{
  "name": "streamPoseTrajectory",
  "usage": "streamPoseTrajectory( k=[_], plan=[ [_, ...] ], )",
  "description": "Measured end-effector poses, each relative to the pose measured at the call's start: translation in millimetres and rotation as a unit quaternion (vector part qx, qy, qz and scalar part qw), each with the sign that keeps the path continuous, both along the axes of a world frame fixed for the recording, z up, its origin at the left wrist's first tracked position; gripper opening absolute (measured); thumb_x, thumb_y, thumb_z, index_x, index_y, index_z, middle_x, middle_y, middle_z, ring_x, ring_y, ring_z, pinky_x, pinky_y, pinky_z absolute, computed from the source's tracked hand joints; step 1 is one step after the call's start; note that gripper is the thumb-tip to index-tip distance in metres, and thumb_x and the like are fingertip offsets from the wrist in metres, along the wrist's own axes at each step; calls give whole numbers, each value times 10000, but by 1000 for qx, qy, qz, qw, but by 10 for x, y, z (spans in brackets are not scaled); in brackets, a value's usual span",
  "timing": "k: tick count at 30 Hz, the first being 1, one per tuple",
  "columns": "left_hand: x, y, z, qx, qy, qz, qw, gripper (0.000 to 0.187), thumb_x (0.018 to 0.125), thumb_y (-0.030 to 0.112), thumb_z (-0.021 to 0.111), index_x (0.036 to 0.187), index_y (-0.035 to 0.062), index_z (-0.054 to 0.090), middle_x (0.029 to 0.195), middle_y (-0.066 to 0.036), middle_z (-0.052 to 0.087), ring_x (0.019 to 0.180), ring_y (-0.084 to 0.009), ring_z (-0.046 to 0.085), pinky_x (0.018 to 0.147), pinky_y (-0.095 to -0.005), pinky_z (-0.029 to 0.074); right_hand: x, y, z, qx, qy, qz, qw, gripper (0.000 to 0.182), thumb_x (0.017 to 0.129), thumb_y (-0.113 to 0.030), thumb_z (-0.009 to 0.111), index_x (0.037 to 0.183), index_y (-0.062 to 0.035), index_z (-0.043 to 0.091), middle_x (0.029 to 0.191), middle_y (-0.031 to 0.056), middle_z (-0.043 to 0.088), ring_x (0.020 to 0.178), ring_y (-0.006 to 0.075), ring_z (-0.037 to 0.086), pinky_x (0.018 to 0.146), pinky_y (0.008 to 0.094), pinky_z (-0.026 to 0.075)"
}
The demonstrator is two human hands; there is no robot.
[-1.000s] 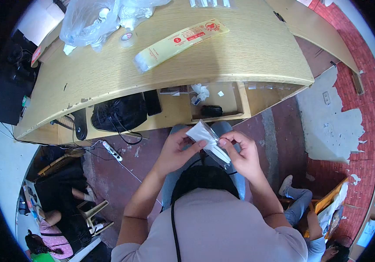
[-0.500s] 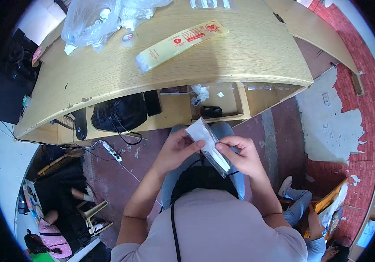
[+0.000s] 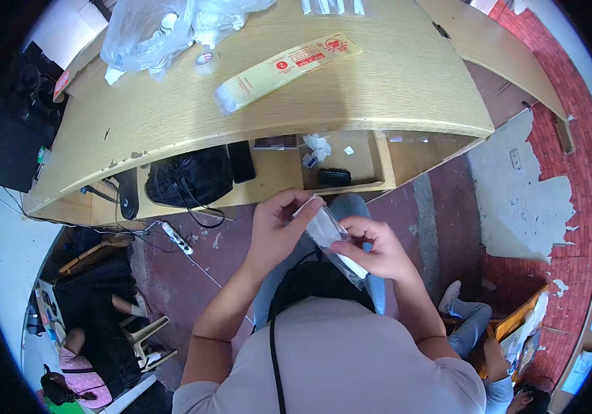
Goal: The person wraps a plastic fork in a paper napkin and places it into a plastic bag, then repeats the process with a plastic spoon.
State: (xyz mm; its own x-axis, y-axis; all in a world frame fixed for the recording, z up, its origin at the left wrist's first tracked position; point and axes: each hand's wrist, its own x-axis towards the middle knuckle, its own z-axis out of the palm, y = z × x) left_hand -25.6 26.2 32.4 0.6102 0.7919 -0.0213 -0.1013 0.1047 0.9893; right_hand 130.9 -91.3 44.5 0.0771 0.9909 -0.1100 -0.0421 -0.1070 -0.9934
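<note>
Pinching the packet [image 3: 324, 228] by its top end with the left hand [image 3: 277, 231], higher than a moment ago; pinching its lower half with the right hand [image 3: 381, 252]. Held slanting above the lap [image 3: 285, 266], near the drawer [image 3: 358, 186]; now seemingly better steadied along its length.

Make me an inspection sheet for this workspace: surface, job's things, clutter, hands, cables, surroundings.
Surface: wood-look desk, near edge chipped toward the left.
Job's things: clear packet with white contents, held off the desk.
Clutter: plastic bag, tape roll and yellow packet on the desk; crumpled white tissue and black case in the open drawer.
Hands: left hand grips the clear packet's upper end; right hand holds it lower down.
Cables: power strip on the floor, white cord trailing from it.
Surroundings: one person at left, another person at right; peeling wall at right.
</note>
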Motion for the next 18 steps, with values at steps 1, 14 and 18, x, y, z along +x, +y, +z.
streamPoseTrajectory(
  k=[1,14,18],
  plan=[
    [0,3,-18,0,0,0,1000,128,863,100,634,927,-10,628,832,-15,626,762,-57,565,655,-197,447,-6,2,-36,8,-8,18,1000,100,855,-96,636,905,-9,642,787,14,635,695,57,566,615,210,446],
    [-113,23,201,-25,29,-58,998,262,867,131,632,1068,-30,584,878,-38,630,726,-79,591,593,-205,489,-14,-48,207,17,-86,29,996,117,842,-63,631,939,3,630,796,50,646,736,98,607,653,236,470],
    [-173,58,415,-41,-13,-47,998,276,877,123,613,1090,-48,570,917,-59,627,744,-93,595,624,-221,502,98,-155,576,46,-186,55,980,195,807,-30,656,997,-4,618,822,79,661,731,136,629,658,273,497]
  ],
)
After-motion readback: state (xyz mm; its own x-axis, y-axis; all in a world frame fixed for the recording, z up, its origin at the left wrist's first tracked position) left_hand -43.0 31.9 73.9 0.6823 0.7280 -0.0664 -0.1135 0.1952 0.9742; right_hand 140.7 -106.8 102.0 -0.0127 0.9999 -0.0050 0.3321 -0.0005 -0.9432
